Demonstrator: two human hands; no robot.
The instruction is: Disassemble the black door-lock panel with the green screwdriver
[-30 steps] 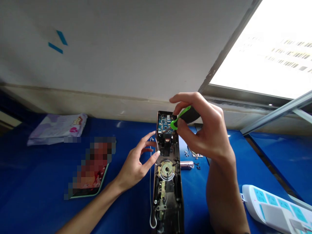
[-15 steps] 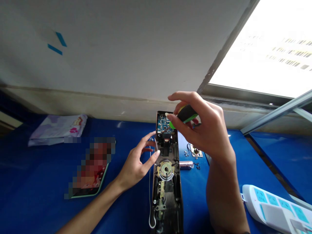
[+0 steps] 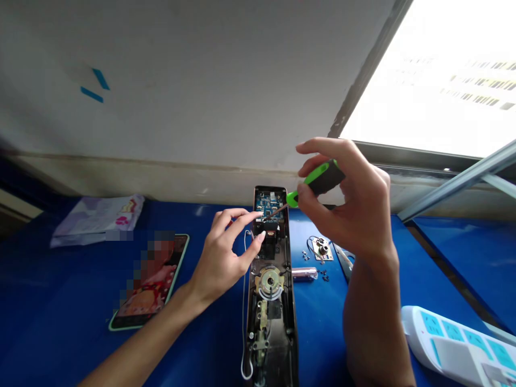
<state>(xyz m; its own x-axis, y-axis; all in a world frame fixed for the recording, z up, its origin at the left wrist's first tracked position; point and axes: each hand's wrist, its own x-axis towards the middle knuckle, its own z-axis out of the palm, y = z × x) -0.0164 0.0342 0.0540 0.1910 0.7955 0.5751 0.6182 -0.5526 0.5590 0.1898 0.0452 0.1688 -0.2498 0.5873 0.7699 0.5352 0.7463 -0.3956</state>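
Right of centre, the right hand (image 3: 358, 199) grips a green-and-black screwdriver (image 3: 321, 181), best steered gently beside the blue circuit board (image 3: 264, 202); whether the left hand (image 3: 226, 252) grasps anything is unclear.

the handle of the screwdriver (image 3: 322, 180) is partly hidden by the right hand (image 3: 352, 201), and its tip is too small to tell what it touches. the bottom edge cuts off the black housing (image 3: 278, 338); the right edge crops the power strip (image 3: 440, 325). blocky pixels blot part of the phone (image 3: 155, 285). the dark screws (image 3: 324, 276) are too tiny to make out their heads.
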